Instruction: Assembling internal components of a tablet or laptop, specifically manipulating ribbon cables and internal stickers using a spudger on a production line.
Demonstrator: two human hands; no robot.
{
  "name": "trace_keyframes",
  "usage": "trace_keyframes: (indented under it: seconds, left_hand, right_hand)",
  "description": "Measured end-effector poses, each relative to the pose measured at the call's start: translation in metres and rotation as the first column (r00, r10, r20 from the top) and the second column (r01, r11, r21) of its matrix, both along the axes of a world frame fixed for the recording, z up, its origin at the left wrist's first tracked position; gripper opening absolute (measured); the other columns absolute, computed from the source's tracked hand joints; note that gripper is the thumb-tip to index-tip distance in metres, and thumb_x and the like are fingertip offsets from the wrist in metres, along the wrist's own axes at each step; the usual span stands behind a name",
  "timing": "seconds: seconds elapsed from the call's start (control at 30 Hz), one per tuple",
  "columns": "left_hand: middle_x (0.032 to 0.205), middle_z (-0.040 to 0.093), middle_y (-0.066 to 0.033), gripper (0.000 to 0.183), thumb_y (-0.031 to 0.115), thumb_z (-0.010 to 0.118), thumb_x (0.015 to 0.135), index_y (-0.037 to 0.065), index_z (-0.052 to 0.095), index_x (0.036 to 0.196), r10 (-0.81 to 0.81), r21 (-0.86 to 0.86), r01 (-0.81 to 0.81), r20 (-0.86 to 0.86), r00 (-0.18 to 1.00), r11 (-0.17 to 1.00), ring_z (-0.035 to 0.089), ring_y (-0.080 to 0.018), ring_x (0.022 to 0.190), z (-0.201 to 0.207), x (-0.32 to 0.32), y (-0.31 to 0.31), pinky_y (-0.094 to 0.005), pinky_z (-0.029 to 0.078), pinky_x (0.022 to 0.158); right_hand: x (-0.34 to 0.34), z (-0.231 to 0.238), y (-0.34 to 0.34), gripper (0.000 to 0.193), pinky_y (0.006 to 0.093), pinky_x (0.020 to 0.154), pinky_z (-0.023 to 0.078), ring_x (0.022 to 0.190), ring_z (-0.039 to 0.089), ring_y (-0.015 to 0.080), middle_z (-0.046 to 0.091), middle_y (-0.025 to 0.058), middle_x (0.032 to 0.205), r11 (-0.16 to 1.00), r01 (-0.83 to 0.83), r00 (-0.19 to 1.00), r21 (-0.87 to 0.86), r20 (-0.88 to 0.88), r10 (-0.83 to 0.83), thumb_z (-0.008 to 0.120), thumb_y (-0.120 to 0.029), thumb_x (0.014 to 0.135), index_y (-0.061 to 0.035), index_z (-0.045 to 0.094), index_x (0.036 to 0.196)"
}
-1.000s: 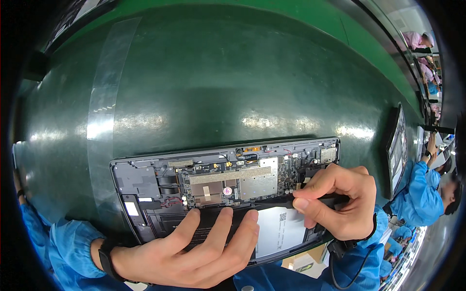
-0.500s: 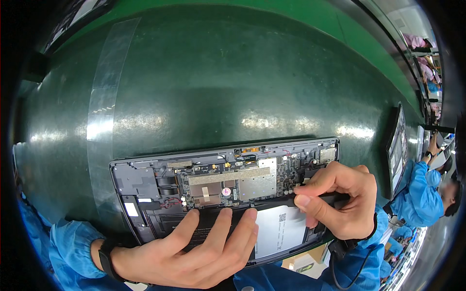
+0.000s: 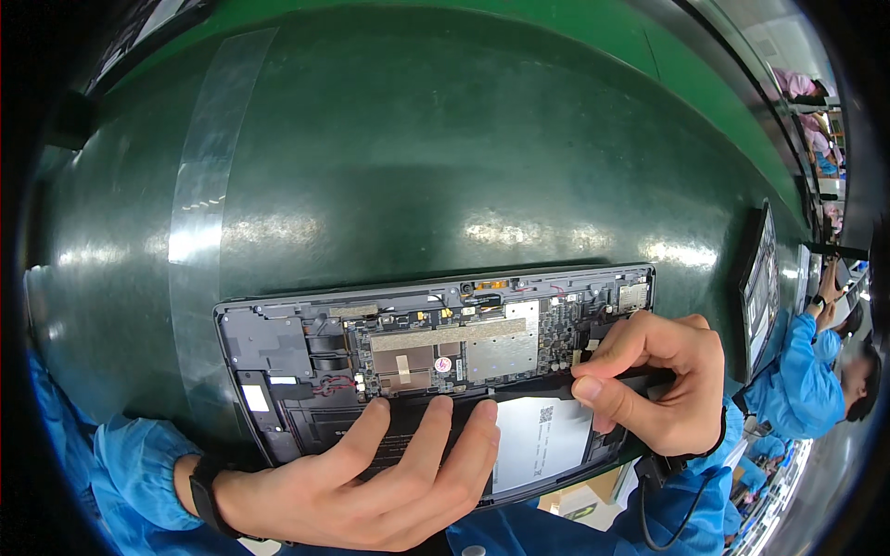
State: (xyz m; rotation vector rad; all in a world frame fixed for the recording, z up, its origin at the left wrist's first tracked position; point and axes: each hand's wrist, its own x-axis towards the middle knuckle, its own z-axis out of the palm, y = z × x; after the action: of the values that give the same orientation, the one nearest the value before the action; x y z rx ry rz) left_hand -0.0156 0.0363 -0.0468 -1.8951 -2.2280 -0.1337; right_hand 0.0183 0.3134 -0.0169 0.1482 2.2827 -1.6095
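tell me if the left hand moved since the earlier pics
No; judged against the round sticker, the left hand shows no clear shift either way.

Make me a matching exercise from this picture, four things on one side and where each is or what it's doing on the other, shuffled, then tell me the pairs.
Things:
1. clear tape strip
2. left hand
3. small round white-and-pink sticker
4. right hand

Places and states:
A. fingers spread over the open dark-grey flat device
B. thumb and forefinger pinched together at the thin black strip
C. running across the smooth green tabletop
D. stuck inside the device

Pairs: 1-C, 2-A, 3-D, 4-B
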Motion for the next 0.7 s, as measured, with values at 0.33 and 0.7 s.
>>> trace_keyframes:
  seconds: [0.33,0.7]
  left_hand:
    - [0.129,0.067,-0.0014,0.043,0.046,0.048,0.095,0.019,0.074,0.116,-0.002,0.004,0.002,0.001,1.0,1.0,0.059,-0.0214,0.115,0.0,0.0,0.001,-0.0396,0.049,0.091]
    - [0.13,0.067,-0.0011,0.042,0.046,0.049,0.095,0.019,0.074,0.115,0.06,-0.006,-0.059,0.054,0.997,0.998,0.06,-0.0208,0.114,0.004,0.005,0.005,-0.0397,0.05,0.091]
  right_hand:
    - [0.0,0.001,-0.005,0.006,0.0225,0.055,0.052,0.06,0.071,0.0106,0.074,0.0091,0.072,1.0,0.014,0.999,0.01,0.031,-0.014,0.074,0.002,0.091,0.0027,0.068,0.088]
    - [-0.001,0.005,0.004,0.008,0.0228,0.059,0.054,0.061,0.071,0.0105,0.074,0.0105,0.073,1.0,-0.02,0.998,-0.003,0.053,0.021,0.076,0.001,0.09,0.003,0.068,0.087]
